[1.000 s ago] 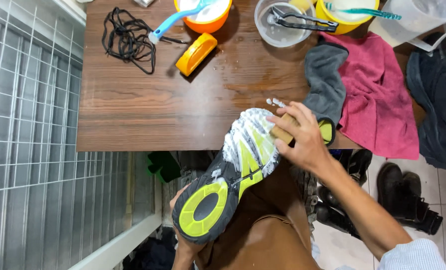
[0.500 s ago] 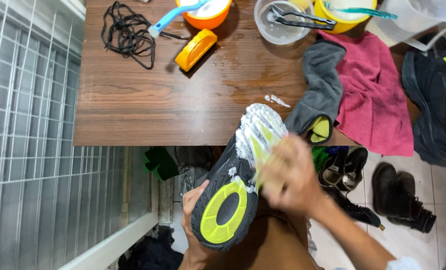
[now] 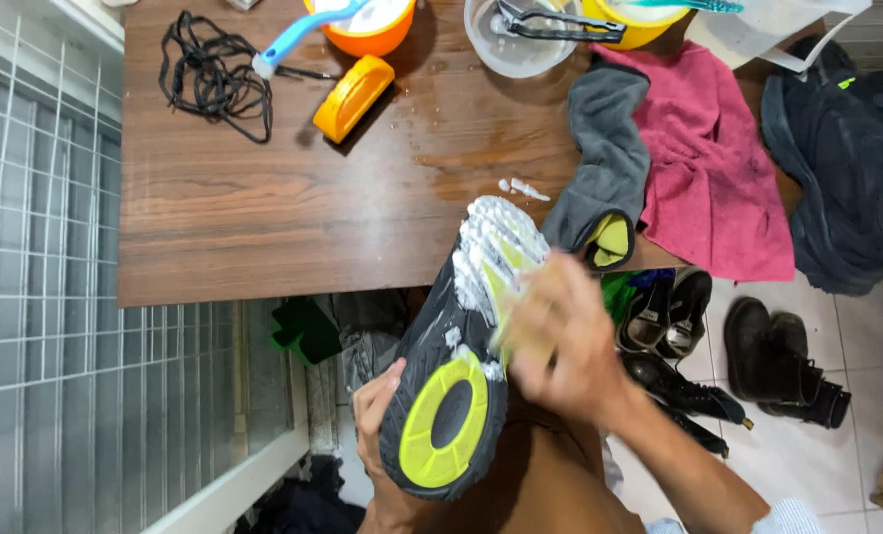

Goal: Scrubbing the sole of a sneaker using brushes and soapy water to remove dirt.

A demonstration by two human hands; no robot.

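Right hand [image 3: 560, 346] is motion-blurred, fingers curled onto a pale tan scrub brush or sponge [image 3: 521, 326] – can't tell which – pressed against the sole of the dark running shoe with lime-yellow tread patches [image 3: 461, 366]. Left hand [image 3: 382, 425] is wrapped around the heel end from below, fingers clamped on the upper, sole turned up toward the camera.

The shoe hangs in the air just off the near edge of the brown wood-grain table [image 3: 293, 218], toe over the edge. White foam [image 3: 491, 242] coats the forefoot, so I'd expect that end to be slick; the heel looks drier and is the better hold. Likely light, rubber sole stiff, upper soft enough to squash under grip.

On the table: grey cloth [image 3: 610, 148], pink towel [image 3: 708, 168], orange soap case [image 3: 353, 97], tangled black laces [image 3: 214, 74], orange bowl [image 3: 367, 25] – more dark shoes [image 3: 778, 361] on the floor.
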